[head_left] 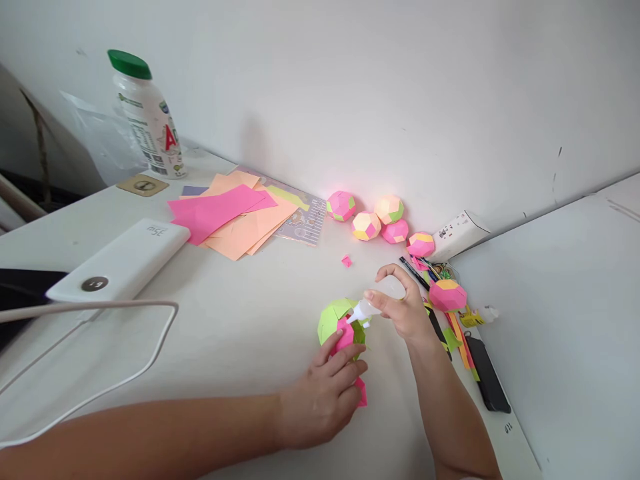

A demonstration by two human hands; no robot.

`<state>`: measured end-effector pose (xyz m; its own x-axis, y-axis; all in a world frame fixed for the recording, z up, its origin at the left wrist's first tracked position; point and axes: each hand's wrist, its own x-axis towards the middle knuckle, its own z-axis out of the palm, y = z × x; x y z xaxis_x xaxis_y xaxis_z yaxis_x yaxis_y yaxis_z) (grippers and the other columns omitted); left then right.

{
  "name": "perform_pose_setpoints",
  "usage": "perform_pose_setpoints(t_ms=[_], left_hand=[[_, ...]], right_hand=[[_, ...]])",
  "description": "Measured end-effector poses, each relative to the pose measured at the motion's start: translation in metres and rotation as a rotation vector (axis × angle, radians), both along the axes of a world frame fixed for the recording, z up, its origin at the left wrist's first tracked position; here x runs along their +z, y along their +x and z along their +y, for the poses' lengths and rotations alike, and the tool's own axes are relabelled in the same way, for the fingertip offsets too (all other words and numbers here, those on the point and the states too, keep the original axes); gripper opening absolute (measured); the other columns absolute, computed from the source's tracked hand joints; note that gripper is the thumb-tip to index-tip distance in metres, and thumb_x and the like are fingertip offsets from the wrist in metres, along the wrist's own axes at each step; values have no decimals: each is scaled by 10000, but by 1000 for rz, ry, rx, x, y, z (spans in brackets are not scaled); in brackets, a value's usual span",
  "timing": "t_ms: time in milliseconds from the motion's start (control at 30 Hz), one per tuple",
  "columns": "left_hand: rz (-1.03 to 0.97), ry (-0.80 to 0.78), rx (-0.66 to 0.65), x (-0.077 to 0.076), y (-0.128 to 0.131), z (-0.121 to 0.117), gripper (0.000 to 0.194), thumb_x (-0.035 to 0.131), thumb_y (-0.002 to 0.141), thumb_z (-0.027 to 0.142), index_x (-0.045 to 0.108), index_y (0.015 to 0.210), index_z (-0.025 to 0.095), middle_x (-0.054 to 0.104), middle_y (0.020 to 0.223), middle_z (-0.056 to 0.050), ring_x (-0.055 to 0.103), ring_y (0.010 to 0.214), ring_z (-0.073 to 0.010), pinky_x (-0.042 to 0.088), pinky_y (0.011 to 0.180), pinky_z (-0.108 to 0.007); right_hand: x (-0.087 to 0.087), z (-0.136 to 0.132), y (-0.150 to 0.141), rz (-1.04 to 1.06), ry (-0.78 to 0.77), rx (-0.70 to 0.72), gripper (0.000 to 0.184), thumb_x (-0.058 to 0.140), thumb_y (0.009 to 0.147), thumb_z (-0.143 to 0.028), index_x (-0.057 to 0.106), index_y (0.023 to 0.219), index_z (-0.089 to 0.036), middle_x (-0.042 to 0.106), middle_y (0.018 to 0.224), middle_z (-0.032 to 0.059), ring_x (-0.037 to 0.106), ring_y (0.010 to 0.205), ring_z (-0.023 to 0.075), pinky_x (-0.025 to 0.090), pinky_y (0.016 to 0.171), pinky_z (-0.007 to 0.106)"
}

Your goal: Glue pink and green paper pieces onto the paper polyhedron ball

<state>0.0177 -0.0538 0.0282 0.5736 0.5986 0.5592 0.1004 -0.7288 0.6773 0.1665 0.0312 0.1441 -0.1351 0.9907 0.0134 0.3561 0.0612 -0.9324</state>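
My right hand (411,313) is wrapped round a small translucent glue bottle (390,289), tipped down to the left. Its white nozzle touches or hovers just over a pink paper panel (344,341) on a hollow lime-green paper ball (330,319). With closed fingers, my left hand (327,400) holds the ball at that panel, hiding its near side. Under those fingertips another pink paper piece (361,393) pokes out. Beyond the ball lies a tiny folded pink scrap (347,261).
Several finished paper balls (367,226) sit by the wall. Coloured sheets (240,217), a white power bank (120,260) with a cable (165,333) and a green-capped bottle (150,120) are at left. Pens, paper strips and a black phone (487,373) line the right edge.
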Motion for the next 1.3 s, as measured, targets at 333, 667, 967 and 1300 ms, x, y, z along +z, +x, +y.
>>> perform_pose_setpoints(t_ms=[333,667,967,1300], left_hand=[[116,181,43,2,0,1,188,515,807,37,643,842,171,688,1101,-171,518,1220,-403,205,1085,-696],[72,299,126,-5,2,1,139,565,786,43,621,800,170,685,1072,-133,528,1204,-363,230,1108,-647],[61,478,265,-11,6,1,69,617,791,97,598,746,146,676,1037,-76,533,1186,-303,252,1137,-590],[66,493,273,-9,6,1,77,594,802,100,596,740,146,679,1037,-80,551,1155,-302,311,1107,-583]], right_hand=[[-1,8,4,60,-148,22,340,810,615,-285,545,823,-239,371,522,-106,305,430,57,236,409,175],[7,17,-3,25,-162,93,324,806,609,-278,549,799,-229,400,516,-109,317,419,53,231,420,190],[25,17,-37,-234,-105,215,186,703,658,-271,546,742,-218,470,603,-74,439,515,98,346,477,214],[33,9,-63,-596,-102,277,299,608,675,-261,600,972,-232,412,489,-103,355,422,88,309,425,208]])
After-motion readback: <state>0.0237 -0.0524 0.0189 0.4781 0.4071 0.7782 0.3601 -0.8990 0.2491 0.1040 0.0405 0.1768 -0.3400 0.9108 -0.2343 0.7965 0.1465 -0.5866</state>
